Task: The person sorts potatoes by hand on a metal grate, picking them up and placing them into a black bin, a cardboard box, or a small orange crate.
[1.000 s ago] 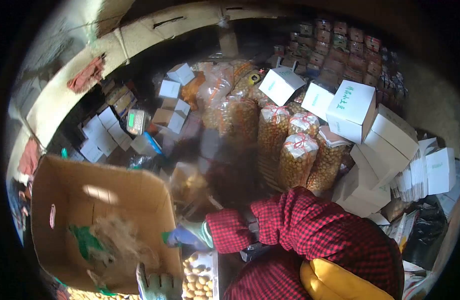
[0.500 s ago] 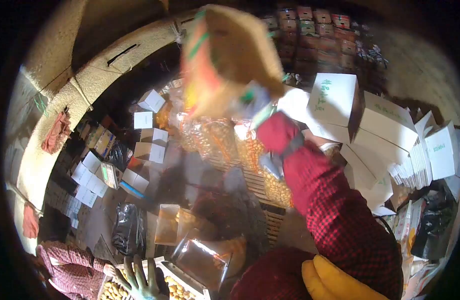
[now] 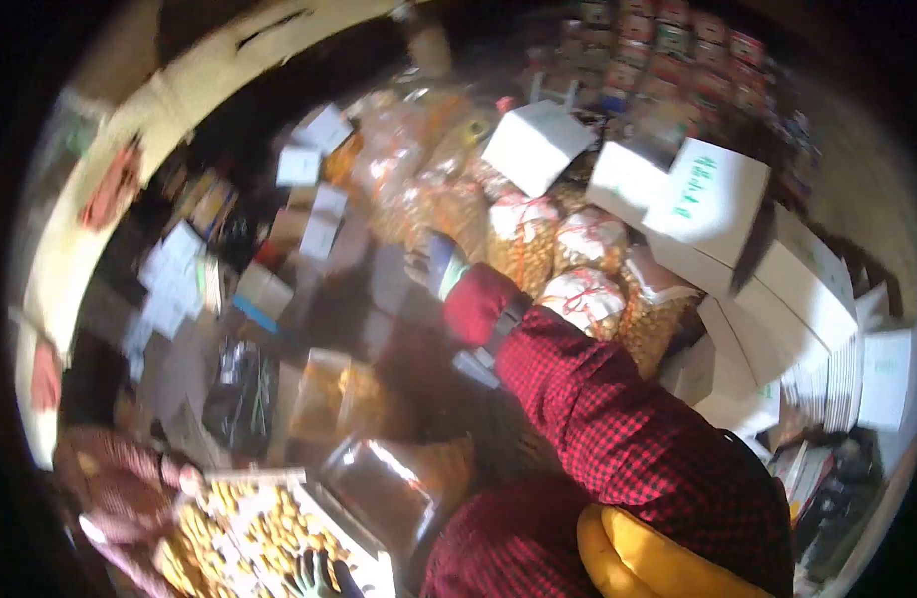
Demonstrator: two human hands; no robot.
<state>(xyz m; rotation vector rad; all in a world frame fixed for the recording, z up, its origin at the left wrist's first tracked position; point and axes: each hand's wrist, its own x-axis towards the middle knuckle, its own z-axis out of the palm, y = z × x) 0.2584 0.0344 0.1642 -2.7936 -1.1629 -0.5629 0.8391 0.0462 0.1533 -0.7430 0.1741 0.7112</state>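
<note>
The picture is motion-blurred. My right hand [image 3: 444, 267], in a blue-green glove with a red plaid sleeve, reaches forward toward clear bags of yellow produce [image 3: 581, 297] tied with red ribbon; I see nothing in it. Only the spread gloved fingers of my left hand [image 3: 319, 580] show at the bottom edge. They are over a white tray [image 3: 241, 476] filled with small yellow produce and hold nothing.
Another person in a red plaid sleeve [image 3: 105, 478] works at the tray's left end. White cartons [image 3: 712, 194] are stacked at the right, and small white boxes [image 3: 174, 284] are scattered at the left. A black bag [image 3: 239, 397] and shiny clear bags [image 3: 379, 488] lie on the floor.
The brown cardboard box I had swung up overhead in my right hand is gone from view. That arm has dropped lower and now reaches forward. The view has shifted.
</note>
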